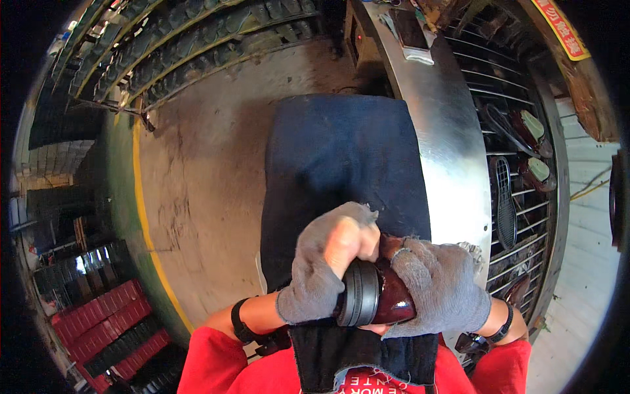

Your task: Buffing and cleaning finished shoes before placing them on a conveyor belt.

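Observation:
A glossy dark-red shoe (398,303) with a thick black sole (361,294) is held close to my body, over the lower end of a dark-blue cloth (344,144). My right hand (441,285), in a grey knit glove, wraps round the upper from the right. On the other side my left hand (318,262), gloved too with bare skin showing at the thumb, is closed against the shoe above the sole's edge. Its fingertips are partly hidden, so anything small pinched there cannot be made out.
To the right runs a shiny metal bench (440,111) with a dark flat device (410,29) at its far end. Beyond it, a rod rack (518,220) carries a loose black sole (504,200) and shoe parts. Shelves of shoes (216,39) stand far left; a yellow line (146,217) crosses the floor.

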Available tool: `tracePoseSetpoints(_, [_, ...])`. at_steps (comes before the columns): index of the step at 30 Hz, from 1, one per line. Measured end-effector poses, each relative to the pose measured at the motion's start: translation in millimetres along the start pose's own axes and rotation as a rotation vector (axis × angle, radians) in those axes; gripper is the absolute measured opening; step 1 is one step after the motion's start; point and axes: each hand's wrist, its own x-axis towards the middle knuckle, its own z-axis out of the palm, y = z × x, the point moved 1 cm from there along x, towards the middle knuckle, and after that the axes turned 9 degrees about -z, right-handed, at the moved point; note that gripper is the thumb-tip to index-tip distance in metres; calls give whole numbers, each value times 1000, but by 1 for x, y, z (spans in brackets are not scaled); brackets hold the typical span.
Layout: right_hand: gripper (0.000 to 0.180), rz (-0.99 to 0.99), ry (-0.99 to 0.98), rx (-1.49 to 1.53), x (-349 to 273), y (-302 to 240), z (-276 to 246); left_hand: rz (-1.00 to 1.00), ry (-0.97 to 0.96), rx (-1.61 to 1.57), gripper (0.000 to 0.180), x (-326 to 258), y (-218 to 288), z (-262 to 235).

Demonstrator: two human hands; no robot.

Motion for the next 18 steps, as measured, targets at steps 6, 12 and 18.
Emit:
tracePoseSetpoints(6, [81,-89,114,-82,14,-2,2,78,13,-121,44,-2,-5,-10])
tracePoseSetpoints(12, [78,-177,35,-52,24,4,-11,-59,-245,54,42,14,8,-7])
tracePoseSetpoints(18, [80,39,274,248,43,36,13,-270,-211,-89,55,51,15,-24])
